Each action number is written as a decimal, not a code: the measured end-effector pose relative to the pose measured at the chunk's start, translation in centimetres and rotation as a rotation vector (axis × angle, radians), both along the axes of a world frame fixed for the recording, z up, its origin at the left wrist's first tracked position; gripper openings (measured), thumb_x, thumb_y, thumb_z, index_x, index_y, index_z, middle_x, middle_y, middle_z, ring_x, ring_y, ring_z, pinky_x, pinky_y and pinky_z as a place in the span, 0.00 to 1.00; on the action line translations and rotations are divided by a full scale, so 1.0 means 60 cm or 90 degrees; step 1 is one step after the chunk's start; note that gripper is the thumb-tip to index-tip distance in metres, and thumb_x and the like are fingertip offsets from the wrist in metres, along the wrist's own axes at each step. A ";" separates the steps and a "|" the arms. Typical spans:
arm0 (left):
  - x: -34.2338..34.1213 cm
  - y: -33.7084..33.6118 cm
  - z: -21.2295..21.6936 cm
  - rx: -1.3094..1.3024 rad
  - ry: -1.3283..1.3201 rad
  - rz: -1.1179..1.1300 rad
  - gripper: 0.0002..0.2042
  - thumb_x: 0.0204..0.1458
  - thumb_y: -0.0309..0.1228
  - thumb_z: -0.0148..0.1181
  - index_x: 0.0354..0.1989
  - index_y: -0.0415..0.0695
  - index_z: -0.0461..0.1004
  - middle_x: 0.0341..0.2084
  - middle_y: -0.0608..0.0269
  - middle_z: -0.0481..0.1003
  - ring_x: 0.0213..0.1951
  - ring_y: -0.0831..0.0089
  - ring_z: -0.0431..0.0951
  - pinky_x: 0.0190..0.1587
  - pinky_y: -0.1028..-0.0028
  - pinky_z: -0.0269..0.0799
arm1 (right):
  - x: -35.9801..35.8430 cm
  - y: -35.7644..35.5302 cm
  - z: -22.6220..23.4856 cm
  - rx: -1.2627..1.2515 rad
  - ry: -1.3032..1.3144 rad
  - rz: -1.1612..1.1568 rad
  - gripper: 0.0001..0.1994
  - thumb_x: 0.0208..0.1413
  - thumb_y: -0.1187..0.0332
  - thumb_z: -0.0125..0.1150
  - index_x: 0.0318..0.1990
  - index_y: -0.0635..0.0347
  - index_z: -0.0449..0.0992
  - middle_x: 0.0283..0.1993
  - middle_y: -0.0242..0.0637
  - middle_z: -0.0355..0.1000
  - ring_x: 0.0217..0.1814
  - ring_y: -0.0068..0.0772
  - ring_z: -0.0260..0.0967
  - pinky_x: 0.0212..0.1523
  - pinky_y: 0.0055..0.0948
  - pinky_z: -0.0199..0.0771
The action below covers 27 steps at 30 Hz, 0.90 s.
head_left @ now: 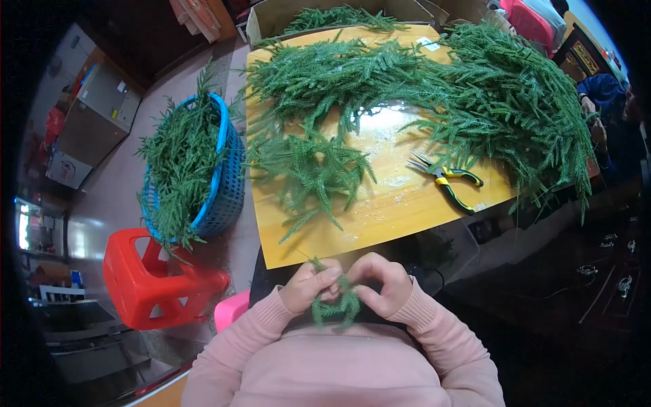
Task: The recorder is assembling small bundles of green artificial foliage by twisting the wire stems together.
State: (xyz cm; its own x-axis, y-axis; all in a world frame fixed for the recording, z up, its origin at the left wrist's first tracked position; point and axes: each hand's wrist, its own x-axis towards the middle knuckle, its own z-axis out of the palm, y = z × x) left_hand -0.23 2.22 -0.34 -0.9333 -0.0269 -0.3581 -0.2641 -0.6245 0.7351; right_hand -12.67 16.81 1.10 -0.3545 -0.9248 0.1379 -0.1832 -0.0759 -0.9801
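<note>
Close to my body, just off the table's front edge, both hands are closed around a small green artificial pine sprig (pixel 330 311). My left hand (pixel 309 285) pinches it near the top, where a thin stem sticks up. The fingers of my right hand (pixel 386 285) grip its right side, and its needled tips hang down between the hands. On the yellow table (pixel 305 247) ahead lies a loose clump of pine sprigs (pixel 319 173). To its right rest needle-nose pliers (pixel 445 182) with black and yellow handles, their jaws pointing away to the left.
Large heaps of pine branches (pixel 522 95) cover the table's back and right side. A blue basket (pixel 227 169) full of sprigs stands at left, above a red plastic stool (pixel 156 281). Behind the table is a cardboard box (pixel 271 20). Another person's hand (pixel 588 105) shows at far right.
</note>
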 end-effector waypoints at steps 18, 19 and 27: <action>-0.031 0.033 0.009 0.156 -0.144 0.028 0.14 0.59 0.42 0.43 0.27 0.46 0.65 0.14 0.70 0.61 0.14 0.80 0.55 0.19 0.80 0.54 | 0.014 0.001 -0.010 -0.067 0.043 -0.236 0.11 0.46 0.82 0.57 0.39 0.63 0.68 0.30 0.41 0.70 0.22 0.33 0.67 0.25 0.28 0.71; -0.035 0.033 0.002 0.049 -0.106 0.059 0.13 0.58 0.40 0.46 0.28 0.45 0.67 0.14 0.68 0.63 0.14 0.78 0.58 0.19 0.79 0.56 | 0.021 0.002 -0.016 -0.011 -0.168 -0.318 0.10 0.50 0.81 0.56 0.40 0.63 0.66 0.29 0.40 0.69 0.20 0.30 0.66 0.23 0.27 0.71; -0.029 0.020 -0.015 -0.855 0.260 0.141 0.06 0.51 0.27 0.57 0.27 0.38 0.70 0.16 0.57 0.68 0.17 0.69 0.68 0.21 0.75 0.62 | -0.005 -0.014 -0.051 0.009 -0.798 -0.132 0.13 0.52 0.78 0.58 0.42 0.65 0.62 0.27 0.39 0.69 0.16 0.26 0.66 0.18 0.26 0.71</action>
